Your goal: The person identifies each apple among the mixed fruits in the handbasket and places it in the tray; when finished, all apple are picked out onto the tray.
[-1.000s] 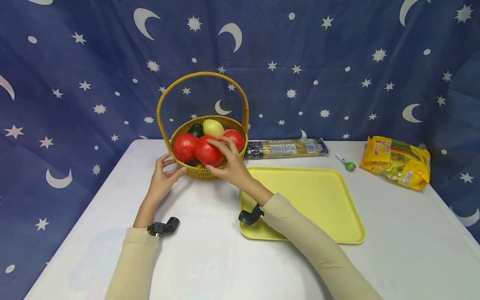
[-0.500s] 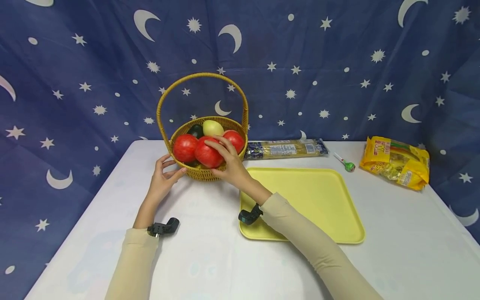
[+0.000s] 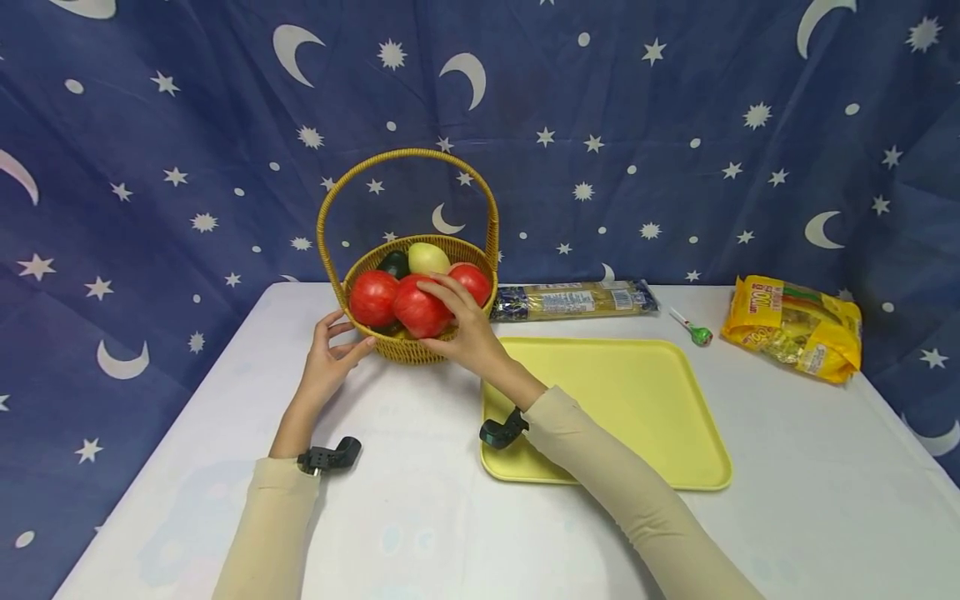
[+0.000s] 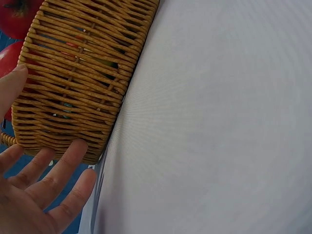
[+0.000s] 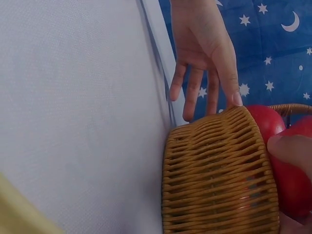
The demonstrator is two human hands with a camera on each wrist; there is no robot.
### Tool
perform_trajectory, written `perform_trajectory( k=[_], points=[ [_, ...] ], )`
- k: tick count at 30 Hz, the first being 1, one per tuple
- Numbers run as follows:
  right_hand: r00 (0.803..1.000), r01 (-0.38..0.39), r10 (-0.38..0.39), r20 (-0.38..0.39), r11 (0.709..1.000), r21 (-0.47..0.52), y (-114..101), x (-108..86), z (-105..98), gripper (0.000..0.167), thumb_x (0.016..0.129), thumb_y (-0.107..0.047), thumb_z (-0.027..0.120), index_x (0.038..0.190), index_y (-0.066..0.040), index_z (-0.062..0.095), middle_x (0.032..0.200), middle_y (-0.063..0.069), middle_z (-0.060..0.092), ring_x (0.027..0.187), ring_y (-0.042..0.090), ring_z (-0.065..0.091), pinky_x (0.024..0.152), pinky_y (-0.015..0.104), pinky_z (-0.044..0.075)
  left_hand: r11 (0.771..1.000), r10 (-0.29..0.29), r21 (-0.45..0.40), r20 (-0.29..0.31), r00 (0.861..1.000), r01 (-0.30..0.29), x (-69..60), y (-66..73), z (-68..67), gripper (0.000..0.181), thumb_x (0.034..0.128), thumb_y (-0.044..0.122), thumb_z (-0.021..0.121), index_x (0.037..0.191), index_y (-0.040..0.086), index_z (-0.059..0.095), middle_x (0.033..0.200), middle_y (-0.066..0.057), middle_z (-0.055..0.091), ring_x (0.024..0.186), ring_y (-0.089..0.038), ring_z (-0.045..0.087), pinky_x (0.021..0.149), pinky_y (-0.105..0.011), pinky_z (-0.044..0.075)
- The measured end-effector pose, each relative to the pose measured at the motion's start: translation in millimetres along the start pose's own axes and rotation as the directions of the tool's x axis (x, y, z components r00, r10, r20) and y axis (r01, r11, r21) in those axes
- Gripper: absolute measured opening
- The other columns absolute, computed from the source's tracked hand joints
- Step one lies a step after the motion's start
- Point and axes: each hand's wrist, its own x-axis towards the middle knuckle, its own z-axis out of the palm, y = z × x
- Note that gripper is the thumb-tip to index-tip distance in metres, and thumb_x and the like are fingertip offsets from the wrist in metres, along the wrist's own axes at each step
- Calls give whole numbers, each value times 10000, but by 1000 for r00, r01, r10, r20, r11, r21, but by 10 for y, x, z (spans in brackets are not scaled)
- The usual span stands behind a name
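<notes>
A wicker basket (image 3: 408, 351) with a tall hoop handle stands at the back left of the table. Inside it are a large red fruit on the left (image 3: 374, 298), another on the right (image 3: 474, 282), a pale yellow-green fruit (image 3: 428, 260) and a dark green one (image 3: 394, 264). My right hand (image 3: 474, 337) grips the middle red fruit (image 3: 420, 308) at the front of the basket, fingers over its top and thumb low. At the basket's left side, my left hand (image 3: 327, 360) touches the wicker with spread, mostly straight fingers, its thumb near the rim (image 4: 20, 70).
Under my right forearm lies a yellow tray (image 3: 600, 408). Behind it is a long clear packet of noodles (image 3: 573, 300), its left end by the basket. Farther right are a green lollipop (image 3: 699, 335) and a yellow candy bag (image 3: 795, 327). A dark blue starry cloth (image 3: 600, 100) hangs behind.
My right thumb has shifted slightly to the right at the bottom of the middle red fruit. My left hand and the basket stay in place.
</notes>
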Motion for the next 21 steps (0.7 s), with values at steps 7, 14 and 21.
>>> perform_trajectory(
  k=[7,14,21],
  points=[
    [999,21,-19,-27,999,47,13,-27,-5,747,709,-31,867,1361,-100,510,1444,176,417,1290,336,476,843,296,550,999,-19,27,4,1000,19,-34,63,0,811,932,241,675,1538,105,153,1463,-224,361,1191,-419,546,754,-178,482],
    [998,21,-18,-55,998,67,-3,-60,-21,757,703,-36,871,1362,-94,502,1436,199,412,1281,338,475,810,286,559,999,-33,20,19,999,33,-92,213,1,795,941,181,655,1537,69,142,1469,-252,343,1209,-448,523,741,-151,468],
    [995,11,6,-100,986,167,-19,-105,-29,798,690,3,869,1382,-86,483,1439,228,384,1282,353,473,810,333,566,1000,-4,29,11,1000,4,-19,11,-3,814,936,246,667,1543,118,141,1468,-223,360,1193,-430,541,754,-163,475]
  ],
)
